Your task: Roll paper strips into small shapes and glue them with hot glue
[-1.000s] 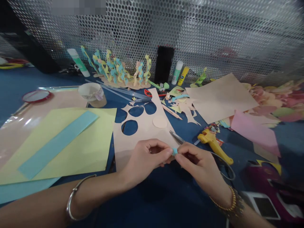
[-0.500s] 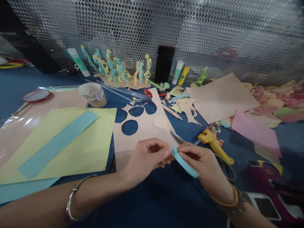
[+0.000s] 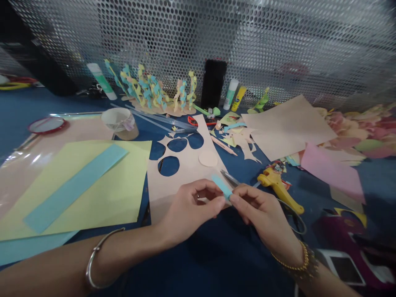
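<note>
Between my fingertips is a short blue paper strip (image 3: 221,186), its far end pointing away from me and up to the left. My right hand (image 3: 261,212) pinches its near end between thumb and fingers. My left hand (image 3: 196,202) is closed beside it, thumb and fingertips at the strip's left edge. Under and beyond the hands lies a peach paper sheet (image 3: 188,183) with round holes cut in it, and a loose peach paper disc (image 3: 208,158) rests on that sheet. Scissors (image 3: 229,178) lie just beyond my right fingers, their handles hidden.
A yellow glue gun (image 3: 278,185) lies right of my right hand. Yellow paper (image 3: 123,181) with a long blue strip (image 3: 77,187) is on the left. Behind stand a paper cup (image 3: 120,123), curled paper pieces (image 3: 151,88), a phone (image 3: 213,84) and glue sticks (image 3: 230,94).
The blue strip has swung round: its free end pointed toward me under my right hand and now points away, above the fingertips. Both hands stay in nearly the same place.
</note>
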A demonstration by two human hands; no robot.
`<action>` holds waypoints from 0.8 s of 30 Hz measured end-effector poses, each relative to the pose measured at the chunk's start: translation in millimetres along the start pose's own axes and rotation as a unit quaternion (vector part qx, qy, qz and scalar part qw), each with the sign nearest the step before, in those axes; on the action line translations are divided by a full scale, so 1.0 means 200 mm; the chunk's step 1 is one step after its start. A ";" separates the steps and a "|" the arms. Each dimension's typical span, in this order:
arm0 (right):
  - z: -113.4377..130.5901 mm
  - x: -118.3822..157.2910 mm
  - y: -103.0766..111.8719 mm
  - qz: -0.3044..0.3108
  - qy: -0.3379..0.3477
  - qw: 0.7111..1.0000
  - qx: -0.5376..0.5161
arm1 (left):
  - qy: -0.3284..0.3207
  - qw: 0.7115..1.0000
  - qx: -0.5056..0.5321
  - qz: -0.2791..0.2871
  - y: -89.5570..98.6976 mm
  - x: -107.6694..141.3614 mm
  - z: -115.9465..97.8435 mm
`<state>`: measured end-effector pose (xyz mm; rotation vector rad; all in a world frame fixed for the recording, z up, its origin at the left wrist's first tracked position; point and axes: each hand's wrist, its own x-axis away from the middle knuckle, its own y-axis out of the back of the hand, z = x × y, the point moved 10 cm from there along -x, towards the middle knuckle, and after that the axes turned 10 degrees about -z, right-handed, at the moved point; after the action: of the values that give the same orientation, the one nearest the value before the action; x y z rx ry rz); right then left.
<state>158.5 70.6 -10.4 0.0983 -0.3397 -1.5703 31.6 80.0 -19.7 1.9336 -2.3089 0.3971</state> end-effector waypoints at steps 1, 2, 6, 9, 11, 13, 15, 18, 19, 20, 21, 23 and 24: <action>0.00 0.00 0.00 -0.002 0.004 1.000 0.008 | -0.002 1.000 -0.005 -0.008 0.01 0.00 0.00; 0.00 0.00 0.00 -0.002 0.010 1.000 0.016 | -0.001 1.000 -0.011 -0.015 0.02 0.00 0.00; 0.02 0.00 0.00 -0.004 0.034 0.999 0.031 | 0.014 0.999 -0.021 -0.025 0.03 -0.01 0.02; 0.02 0.01 0.00 -0.006 0.044 0.998 0.035 | 0.041 0.999 0.012 -0.011 0.01 -0.02 0.04; 0.03 0.00 0.00 -0.005 0.049 0.998 0.033 | 0.058 0.998 0.036 0.003 -0.01 -0.02 0.06; 0.03 0.00 0.00 -0.004 0.050 0.998 0.026 | 0.062 0.997 0.044 0.011 -0.02 -0.02 0.07; 0.03 0.00 0.00 -0.004 0.046 0.999 0.014 | 0.050 0.998 0.040 -0.008 0.00 -0.02 0.06; 0.02 0.00 0.01 -0.010 0.028 1.000 -0.008 | -0.039 0.996 0.009 -0.077 0.08 0.00 -0.04; 0.01 0.00 0.01 -0.013 0.021 1.000 -0.014 | -0.094 0.992 -0.007 -0.089 0.09 0.01 -0.10; 0.00 0.00 0.01 -0.016 0.015 1.000 -0.017 | -0.153 0.984 -0.025 -0.087 0.09 0.04 -0.16; 0.00 0.00 0.02 -0.018 0.010 1.000 -0.018 | -0.207 0.974 -0.044 -0.077 0.08 0.07 -0.22; 0.00 0.00 0.02 -0.014 0.011 1.000 -0.018 | -0.264 0.960 -0.076 -0.049 0.04 0.10 -0.27; 0.01 0.01 0.01 -0.011 0.016 1.000 -0.019 | -0.265 0.959 -0.089 -0.045 0.03 0.10 -0.27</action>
<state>160.4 69.6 -8.3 0.0968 -0.2844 -1.5945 16.4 76.1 36.2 2.2449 -2.4166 -0.3747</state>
